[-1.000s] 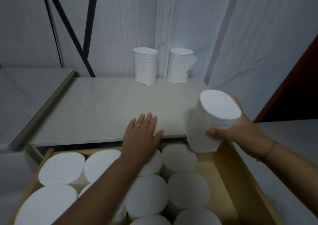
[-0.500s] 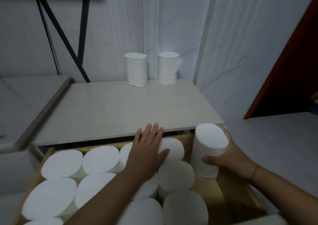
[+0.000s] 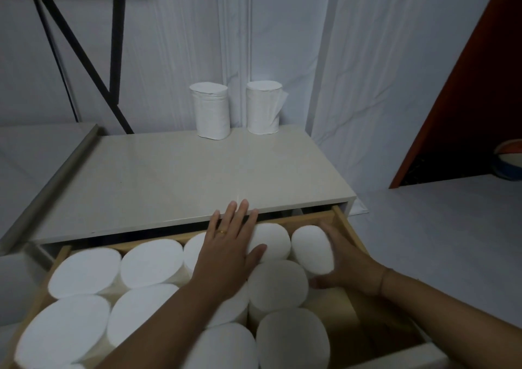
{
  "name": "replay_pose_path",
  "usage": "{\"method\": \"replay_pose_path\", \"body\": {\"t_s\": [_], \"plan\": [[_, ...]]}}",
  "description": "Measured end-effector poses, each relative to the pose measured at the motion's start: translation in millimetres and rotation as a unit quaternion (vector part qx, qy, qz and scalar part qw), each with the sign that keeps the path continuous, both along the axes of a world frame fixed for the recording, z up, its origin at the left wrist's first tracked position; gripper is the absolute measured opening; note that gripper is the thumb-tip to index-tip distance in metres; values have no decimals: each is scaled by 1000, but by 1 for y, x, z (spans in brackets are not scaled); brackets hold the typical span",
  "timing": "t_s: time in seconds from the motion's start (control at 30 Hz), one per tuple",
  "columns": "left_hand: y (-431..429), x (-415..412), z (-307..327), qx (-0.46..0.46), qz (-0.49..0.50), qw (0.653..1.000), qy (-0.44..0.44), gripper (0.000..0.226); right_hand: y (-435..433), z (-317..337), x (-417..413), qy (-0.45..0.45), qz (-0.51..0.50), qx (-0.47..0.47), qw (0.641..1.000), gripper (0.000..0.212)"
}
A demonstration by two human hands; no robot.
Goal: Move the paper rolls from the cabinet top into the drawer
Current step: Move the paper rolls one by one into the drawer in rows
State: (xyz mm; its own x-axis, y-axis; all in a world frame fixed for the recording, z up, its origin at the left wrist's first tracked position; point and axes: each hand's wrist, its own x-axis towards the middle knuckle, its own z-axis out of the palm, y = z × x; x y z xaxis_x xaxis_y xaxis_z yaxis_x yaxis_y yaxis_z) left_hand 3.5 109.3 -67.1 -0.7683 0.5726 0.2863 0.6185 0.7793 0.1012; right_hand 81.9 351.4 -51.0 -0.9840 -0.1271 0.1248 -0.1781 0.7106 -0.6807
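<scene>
The open wooden drawer (image 3: 343,222) below the cabinet top (image 3: 175,182) holds several upright white paper rolls. My right hand (image 3: 348,264) grips one white roll (image 3: 312,248) at the drawer's back right corner, fingers wrapped round its far side and thumb under its near side. My left hand (image 3: 228,251) lies flat with straight fingers on the tops of the back-row rolls (image 3: 271,241), fingertips reaching the cabinet's front edge. Two more rolls stand at the back of the cabinet top: the left one (image 3: 210,111) and the right one (image 3: 264,109), which has a loose flap.
A white wall rises behind the cabinet, with a black metal frame (image 3: 113,58) at the left. A second grey surface (image 3: 36,154) adjoins on the left. A dark red panel (image 3: 466,100) and a coloured ball (image 3: 508,162) are at the right.
My right hand has lowered the roll from above the cabinet's front corner down into the drawer's back right corner. My left hand stays flat on the back-row rolls.
</scene>
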Motion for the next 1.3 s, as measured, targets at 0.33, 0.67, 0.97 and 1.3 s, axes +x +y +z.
{"method": "replay_pose_path", "body": {"t_s": [0.33, 0.67, 0.97, 1.3], "plan": [[0, -1, -1, -4, 4, 1000, -2, 73, 3, 11, -2, -46, 16, 74, 996, 86], [-1, 1, 1, 4, -2, 1000, -2, 71, 8, 20, -10, -90, -38, 107, 989, 84], [-1, 1, 0, 0, 3, 1000, -7, 71, 24, 37, -24, -85, -8, 234, 968, 79], [-1, 1, 2, 3, 2, 1000, -10, 68, 39, 26, -28, -37, -22, 221, 974, 81]]}}
